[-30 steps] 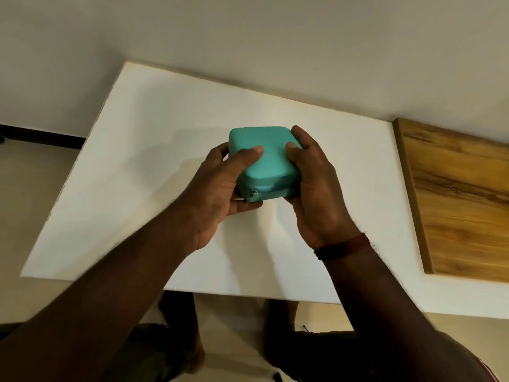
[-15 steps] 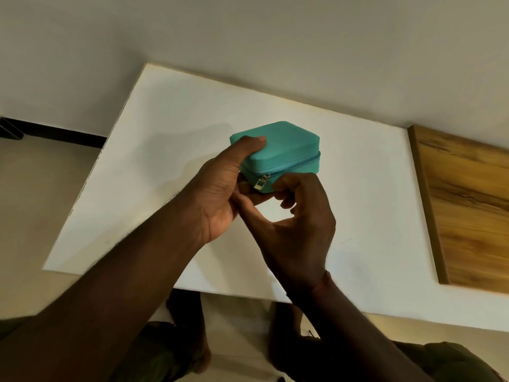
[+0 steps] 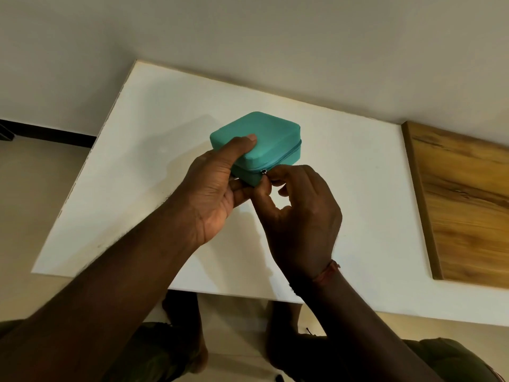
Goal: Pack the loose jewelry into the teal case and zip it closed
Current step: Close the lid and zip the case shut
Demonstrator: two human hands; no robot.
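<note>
Over the middle of the white worktop (image 3: 137, 172), the teal case (image 3: 272, 139) is held with its lid down in the left hand (image 3: 217, 191), thumb on top, fingers (image 3: 243, 190) curled beneath. At its near corner the right hand (image 3: 305, 213) pinches the small zipper pull (image 3: 264, 171).

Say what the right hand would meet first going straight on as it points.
The teal case: the right hand pinches the zipper pull at its near corner, so the case's side wall likely comes first; depth is unclear.
</note>
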